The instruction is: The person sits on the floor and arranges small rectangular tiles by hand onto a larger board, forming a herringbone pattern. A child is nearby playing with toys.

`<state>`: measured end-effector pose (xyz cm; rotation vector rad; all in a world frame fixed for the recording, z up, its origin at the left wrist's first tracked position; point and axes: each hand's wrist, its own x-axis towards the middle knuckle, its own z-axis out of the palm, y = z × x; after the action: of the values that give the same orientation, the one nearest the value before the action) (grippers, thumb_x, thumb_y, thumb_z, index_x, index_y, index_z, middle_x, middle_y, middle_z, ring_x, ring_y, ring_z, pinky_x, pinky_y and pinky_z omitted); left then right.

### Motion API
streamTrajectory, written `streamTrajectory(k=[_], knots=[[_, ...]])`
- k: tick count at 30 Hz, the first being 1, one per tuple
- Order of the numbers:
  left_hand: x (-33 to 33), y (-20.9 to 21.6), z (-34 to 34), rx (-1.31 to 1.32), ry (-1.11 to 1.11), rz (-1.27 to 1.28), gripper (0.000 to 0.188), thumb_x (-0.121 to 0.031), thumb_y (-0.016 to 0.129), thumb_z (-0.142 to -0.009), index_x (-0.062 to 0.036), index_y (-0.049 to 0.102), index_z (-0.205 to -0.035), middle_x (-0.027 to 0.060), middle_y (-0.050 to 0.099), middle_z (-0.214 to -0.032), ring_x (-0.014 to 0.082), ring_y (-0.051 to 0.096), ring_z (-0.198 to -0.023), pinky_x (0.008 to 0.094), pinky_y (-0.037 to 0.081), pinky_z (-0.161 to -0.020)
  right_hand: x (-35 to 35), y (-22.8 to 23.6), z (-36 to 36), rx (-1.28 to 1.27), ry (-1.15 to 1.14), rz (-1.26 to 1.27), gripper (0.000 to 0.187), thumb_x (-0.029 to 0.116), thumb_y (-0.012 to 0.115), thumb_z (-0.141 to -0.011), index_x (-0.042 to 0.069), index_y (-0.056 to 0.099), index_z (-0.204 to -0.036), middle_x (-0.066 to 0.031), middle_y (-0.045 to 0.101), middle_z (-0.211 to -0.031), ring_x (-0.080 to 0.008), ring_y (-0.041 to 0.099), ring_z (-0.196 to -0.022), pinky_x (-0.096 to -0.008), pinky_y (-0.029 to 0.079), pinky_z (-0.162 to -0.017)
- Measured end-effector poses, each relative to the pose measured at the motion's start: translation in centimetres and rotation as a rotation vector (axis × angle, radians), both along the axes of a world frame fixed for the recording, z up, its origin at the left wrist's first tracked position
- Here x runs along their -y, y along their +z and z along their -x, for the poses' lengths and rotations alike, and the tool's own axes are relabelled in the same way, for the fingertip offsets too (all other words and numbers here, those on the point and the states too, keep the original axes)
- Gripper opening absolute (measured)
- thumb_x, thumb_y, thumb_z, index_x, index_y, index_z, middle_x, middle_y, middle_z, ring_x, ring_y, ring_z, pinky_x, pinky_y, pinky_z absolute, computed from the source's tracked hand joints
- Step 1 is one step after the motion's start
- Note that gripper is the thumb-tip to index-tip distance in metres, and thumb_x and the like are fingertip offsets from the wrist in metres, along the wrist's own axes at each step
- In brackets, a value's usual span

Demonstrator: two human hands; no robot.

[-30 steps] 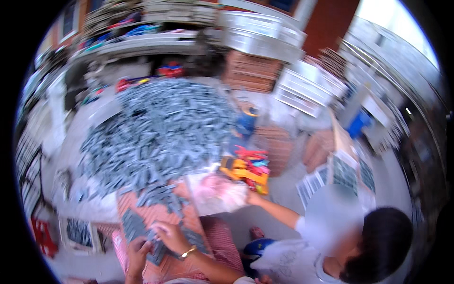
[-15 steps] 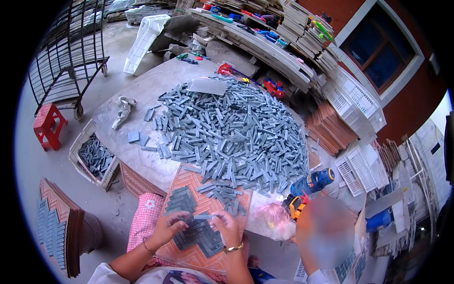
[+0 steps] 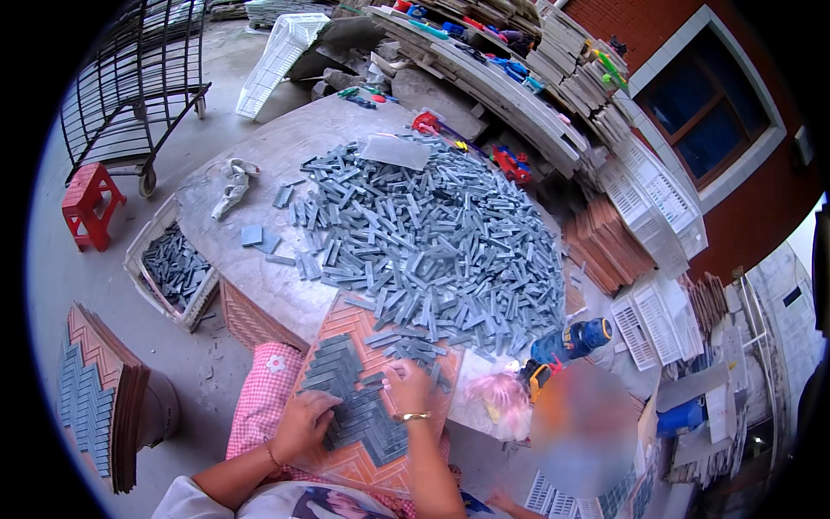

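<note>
Seen from the head camera, a person's two bare hands work over an orange herringbone-grooved board (image 3: 341,322), partly filled with slim grey tiles (image 3: 367,432). The left hand (image 3: 301,422) is loosely curled at the board's left side, thumb apart from the fingers, with nothing visible in its grasp. The right hand (image 3: 410,389) is bent nearly closed, its fingertips drawn together beside the laid pattern; whether it pinches a tile cannot be told.

A pink gingham cloth (image 3: 258,389) shows beneath the board, whose far end meets the table (image 3: 285,147). There, a broad heap of loose grey tiles (image 3: 432,246) spreads beyond the hands, a few spilling onto the board's upper right. Just right of the board sit a pink bundle (image 3: 501,394) and a blue cylindrical object (image 3: 571,340). At left stand a white crate (image 3: 190,317) of tiles, a stack of boards (image 3: 117,406) and a red stool (image 3: 90,199).
</note>
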<state>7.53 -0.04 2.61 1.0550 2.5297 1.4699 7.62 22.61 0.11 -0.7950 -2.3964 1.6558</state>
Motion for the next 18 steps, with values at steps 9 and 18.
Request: streamTrajectory(k=[9,18], knots=[[-3.0,-1.3,0.0,-0.127,-0.16,0.345,0.063,-0.018,0.064,-0.075,-0.0013,0.038,-0.13,0.0138,0.038,-0.136,0.0288,0.034,-0.128,0.0461,0.025,-0.105,-1.0,0.4,0.0,-0.049,0.135,-0.367,0.011,0.014,0.063,-0.077,0.003,0.064,-0.079,-0.0136,0.065,-0.077,-0.0298,0.062,-0.071,-0.0376,0.047,-0.064],[-3.3,-1.7,0.6,-0.1,-0.155,0.392,0.07,-0.025,0.064,-0.076,-0.0011,0.034,-0.133,0.0142,0.036,-0.138,0.0287,0.033,-0.129,0.0471,0.025,-0.106,-4.0,1.2,1.8,0.001,0.503,-0.416,0.018,0.019,0.06,-0.079,0.001,0.063,-0.083,-0.0156,0.064,-0.079,-0.0312,0.061,-0.074,-0.0375,0.047,-0.069]])
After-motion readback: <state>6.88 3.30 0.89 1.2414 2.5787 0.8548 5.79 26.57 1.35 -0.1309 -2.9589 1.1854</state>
